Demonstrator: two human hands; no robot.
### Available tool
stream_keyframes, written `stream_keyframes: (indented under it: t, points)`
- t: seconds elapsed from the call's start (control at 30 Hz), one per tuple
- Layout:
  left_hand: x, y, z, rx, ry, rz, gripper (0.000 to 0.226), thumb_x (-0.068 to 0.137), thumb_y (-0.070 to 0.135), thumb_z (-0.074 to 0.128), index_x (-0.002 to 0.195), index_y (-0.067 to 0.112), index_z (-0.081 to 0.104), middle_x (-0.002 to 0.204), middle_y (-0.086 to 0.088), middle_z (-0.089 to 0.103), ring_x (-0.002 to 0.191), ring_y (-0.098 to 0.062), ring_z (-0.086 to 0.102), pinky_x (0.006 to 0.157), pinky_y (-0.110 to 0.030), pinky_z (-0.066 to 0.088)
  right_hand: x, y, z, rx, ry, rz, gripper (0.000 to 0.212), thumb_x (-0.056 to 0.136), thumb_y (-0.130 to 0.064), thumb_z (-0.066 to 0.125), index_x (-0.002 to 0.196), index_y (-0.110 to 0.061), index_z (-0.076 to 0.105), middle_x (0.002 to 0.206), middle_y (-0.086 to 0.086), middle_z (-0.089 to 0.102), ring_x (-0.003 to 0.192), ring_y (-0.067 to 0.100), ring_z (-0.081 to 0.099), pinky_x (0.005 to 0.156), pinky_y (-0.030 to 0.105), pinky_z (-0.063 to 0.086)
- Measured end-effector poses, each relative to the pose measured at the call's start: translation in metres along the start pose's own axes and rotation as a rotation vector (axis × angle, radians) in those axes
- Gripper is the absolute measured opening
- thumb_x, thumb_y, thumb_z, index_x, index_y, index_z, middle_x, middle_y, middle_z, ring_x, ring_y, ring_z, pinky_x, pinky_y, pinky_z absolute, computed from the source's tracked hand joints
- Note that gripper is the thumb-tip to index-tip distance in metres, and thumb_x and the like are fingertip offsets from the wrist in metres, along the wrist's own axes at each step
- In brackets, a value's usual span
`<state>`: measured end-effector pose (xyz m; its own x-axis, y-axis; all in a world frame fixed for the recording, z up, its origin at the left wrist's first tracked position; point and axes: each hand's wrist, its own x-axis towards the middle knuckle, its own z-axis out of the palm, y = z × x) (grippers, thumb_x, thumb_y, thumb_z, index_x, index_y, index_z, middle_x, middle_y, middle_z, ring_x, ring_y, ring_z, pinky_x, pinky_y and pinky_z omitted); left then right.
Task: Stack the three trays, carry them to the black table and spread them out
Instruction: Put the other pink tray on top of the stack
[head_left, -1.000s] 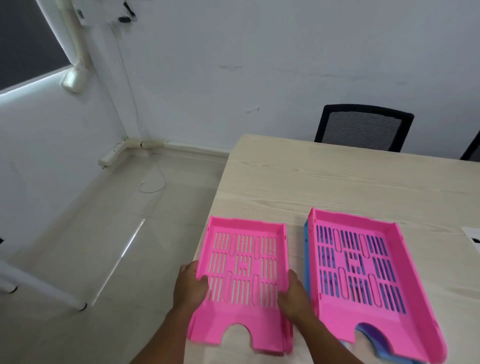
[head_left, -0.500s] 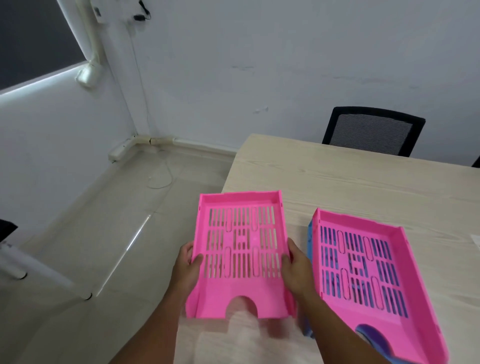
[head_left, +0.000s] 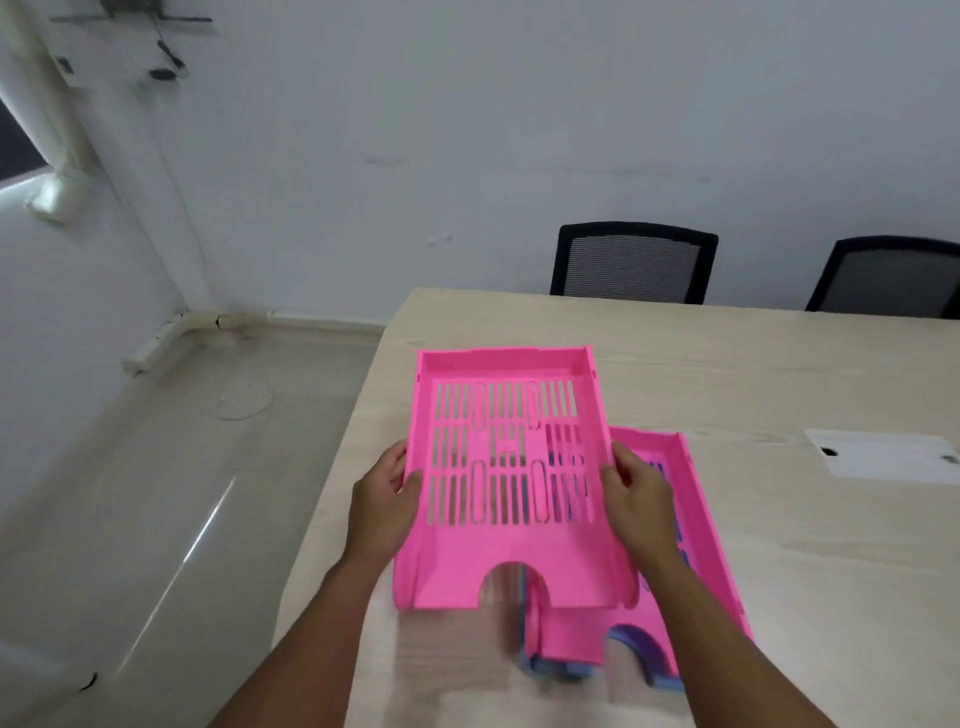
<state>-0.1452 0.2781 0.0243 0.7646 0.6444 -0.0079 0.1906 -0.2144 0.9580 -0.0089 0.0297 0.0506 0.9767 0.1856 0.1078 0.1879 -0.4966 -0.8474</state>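
Note:
I hold a pink slotted tray (head_left: 511, 467) in the air above the light wooden table (head_left: 675, 364). My left hand (head_left: 384, 499) grips its left wall and my right hand (head_left: 636, 493) grips its right wall. The tray's right half hangs over a second pink tray (head_left: 696, 530), which lies nested on a blue tray (head_left: 558, 670) on the table. Of the blue tray only the near edge and bits through the slots show.
Two black mesh chairs (head_left: 634, 265) (head_left: 888, 278) stand at the table's far side against the white wall. A white sheet (head_left: 883, 457) lies on the table at the right. The table's left edge drops to a pale glossy floor (head_left: 156, 493).
Both hands have lifted the pink tray off the table's left part and moved it right, so it now partly overlaps the pink-on-blue stack.

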Motion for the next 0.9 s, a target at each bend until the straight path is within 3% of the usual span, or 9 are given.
stream_keyframes:
  t: [0.07, 0.13, 0.23, 0.3, 0.33, 0.43, 0.6, 0.8, 0.9]
  points:
    - [-0.004, 0.006, 0.027, 0.021, -0.041, 0.022, 0.046, 0.094, 0.007, 0.055, 0.137, 0.023, 0.053, 0.114, 0.02, 0.067, 0.101, 0.008, 0.065, 0.09, -0.02, 0.054, 0.005, 0.015, -0.027, -0.018, 0.008, 0.053, 0.039, 0.097, -0.003, 0.049, 0.133, -0.006, 0.062, 0.109, 0.016, 0.074, 0.083, 0.023, 0.066, 0.074, 0.025, 0.051]
    - [-0.01, 0.01, 0.054, 0.045, -0.071, 0.034, 0.045, 0.094, 0.005, 0.055, 0.135, 0.022, 0.056, 0.099, 0.034, 0.064, 0.086, 0.02, 0.063, 0.074, -0.003, 0.05, 0.007, 0.03, -0.051, -0.062, 0.016, 0.082, 0.037, 0.096, -0.002, 0.049, 0.128, -0.006, 0.066, 0.108, 0.014, 0.075, 0.08, 0.02, 0.063, 0.07, 0.023, 0.045]
    - [-0.02, 0.01, 0.088, 0.1, -0.107, 0.044, 0.041, 0.093, 0.006, 0.054, 0.131, 0.022, 0.059, 0.077, 0.045, 0.064, 0.068, 0.02, 0.062, 0.056, 0.0, 0.047, 0.005, 0.051, -0.082, -0.1, 0.002, 0.122, 0.036, 0.096, -0.003, 0.047, 0.121, -0.01, 0.071, 0.092, 0.006, 0.075, 0.065, 0.005, 0.059, 0.052, 0.005, 0.041]
    - [-0.026, 0.01, 0.107, 0.127, -0.128, 0.054, 0.041, 0.093, 0.006, 0.054, 0.13, 0.021, 0.059, 0.077, 0.054, 0.059, 0.069, 0.023, 0.06, 0.056, 0.002, 0.045, 0.002, 0.062, -0.098, -0.101, -0.016, 0.14, 0.037, 0.097, -0.004, 0.045, 0.116, -0.019, 0.073, 0.085, -0.001, 0.075, 0.066, 0.003, 0.064, 0.051, 0.005, 0.042]
    - [-0.029, 0.01, 0.114, 0.13, -0.138, 0.052, 0.041, 0.093, 0.006, 0.054, 0.13, 0.021, 0.06, 0.077, 0.055, 0.058, 0.073, 0.025, 0.06, 0.058, 0.003, 0.044, 0.0, 0.067, -0.104, -0.096, -0.025, 0.152, 0.038, 0.097, -0.006, 0.044, 0.116, -0.022, 0.073, 0.085, -0.003, 0.076, 0.07, 0.006, 0.067, 0.054, 0.011, 0.046]
    - [-0.038, 0.012, 0.13, 0.134, -0.156, 0.034, 0.041, 0.093, 0.005, 0.053, 0.129, 0.024, 0.061, 0.076, 0.045, 0.063, 0.077, 0.023, 0.062, 0.059, 0.003, 0.046, -0.002, 0.08, -0.115, -0.079, -0.05, 0.181, 0.035, 0.099, -0.008, 0.043, 0.115, -0.021, 0.072, 0.087, 0.0, 0.076, 0.075, 0.017, 0.071, 0.063, 0.03, 0.057]
    - [-0.047, 0.016, 0.145, 0.152, -0.152, 0.021, 0.04, 0.095, 0.004, 0.049, 0.128, 0.024, 0.061, 0.08, 0.032, 0.065, 0.07, 0.01, 0.068, 0.054, -0.005, 0.051, -0.003, 0.097, -0.12, -0.064, -0.056, 0.198, 0.034, 0.1, -0.009, 0.042, 0.115, -0.018, 0.071, 0.091, 0.003, 0.076, 0.081, 0.019, 0.07, 0.071, 0.032, 0.057]
    - [-0.044, 0.02, 0.15, 0.211, -0.154, 0.037, 0.037, 0.096, 0.005, 0.047, 0.126, 0.022, 0.062, 0.084, 0.026, 0.066, 0.071, 0.012, 0.067, 0.053, -0.005, 0.051, -0.004, 0.105, -0.117, -0.039, -0.077, 0.221, 0.034, 0.101, -0.007, 0.04, 0.116, -0.015, 0.07, 0.092, 0.007, 0.075, 0.08, 0.019, 0.069, 0.067, 0.026, 0.053]
    - [-0.043, 0.02, 0.152, 0.224, -0.152, 0.041, 0.037, 0.096, 0.004, 0.047, 0.125, 0.021, 0.062, 0.085, 0.024, 0.067, 0.069, 0.009, 0.068, 0.053, -0.008, 0.052, 0.001, 0.106, -0.117, -0.052, -0.082, 0.211, 0.033, 0.101, -0.006, 0.04, 0.109, -0.014, 0.07, 0.088, 0.008, 0.074, 0.077, 0.023, 0.068, 0.07, 0.03, 0.055]
